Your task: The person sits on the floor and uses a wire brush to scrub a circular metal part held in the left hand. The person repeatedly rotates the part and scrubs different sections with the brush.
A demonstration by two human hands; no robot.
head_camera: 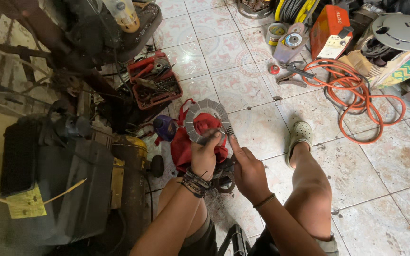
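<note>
head view, looking down past two bare knees: the left hand is closed around a grey slotted metal ring, gripping it at its lower edge with a red rag bunched through the ring's middle and hanging below the palm. the right hand sits just right of the left one, fingers curled around a small ridged tool, seemingly a file or brush, whose tip lies against the ring's lower right rim; the index finger runs along the tool's back. what the tool is exactly cannot be told at this size. to do this well, i judge the left hand should keep the rag between palm and metal so the ring does not turn, and rotate it a little at a time so the working spot stays just above the right thumb. the right hand would do best with short strokes along the slots, pressure from the index finger, wrist low. the risk is the tool slipping off the rim toward the left fingers. left of the left hand stands a dark machine casing with a yellow tag; beyond both hands lie a red tray of tools, an orange cable and an orange box-shaped machine on the tiled floor.
</note>
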